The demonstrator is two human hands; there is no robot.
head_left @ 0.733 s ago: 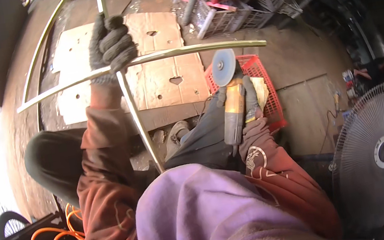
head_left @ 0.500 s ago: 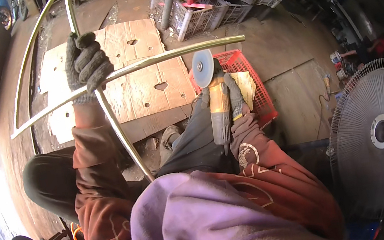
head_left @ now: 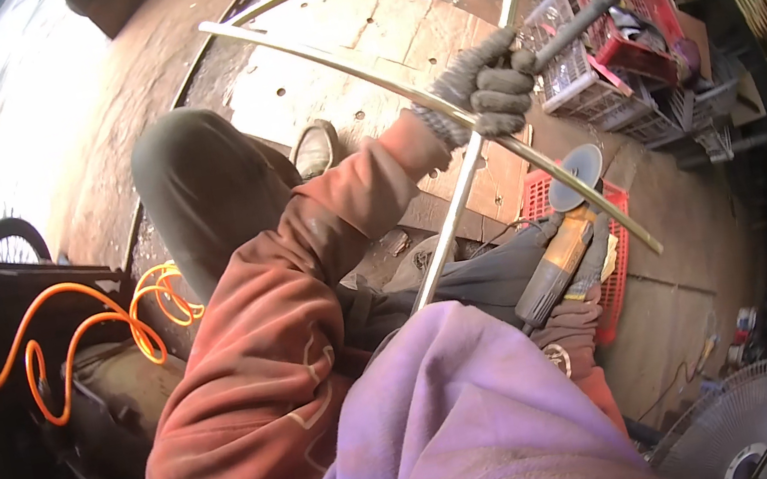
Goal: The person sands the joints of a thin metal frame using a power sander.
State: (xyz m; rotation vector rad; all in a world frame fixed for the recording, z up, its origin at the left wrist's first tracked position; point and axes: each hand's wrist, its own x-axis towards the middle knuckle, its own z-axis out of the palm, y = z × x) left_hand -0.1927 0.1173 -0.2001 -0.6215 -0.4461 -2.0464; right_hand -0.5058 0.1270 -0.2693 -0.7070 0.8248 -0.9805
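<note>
My left hand [head_left: 492, 89], in a grey knitted glove, is closed around a frame of thin shiny metal tubes [head_left: 346, 75] where two straight tubes cross. A curved tube joins their far ends, and one straight tube runs back toward my lap. My right hand [head_left: 595, 257], also gloved, grips a yellow angle grinder [head_left: 563, 250] by its body, low over my leg. The grinder's round grey disc [head_left: 585, 167] faces up, close by one tube's free end. Whether disc and tube touch, I cannot tell.
Flattened cardboard [head_left: 350, 37] lies on the floor ahead. A red plastic basket [head_left: 623, 286] sits beyond the grinder, and stacked crates [head_left: 583, 94] stand at the far right. An orange hose [head_left: 57, 291] coils on the left; a fan [head_left: 741, 433] is at the lower right.
The view has swung left, so the surroundings appear shifted rightward. In the picture, the tube frame is turned clockwise and its free end now reaches past the disc. Both hands keep their hold.
</note>
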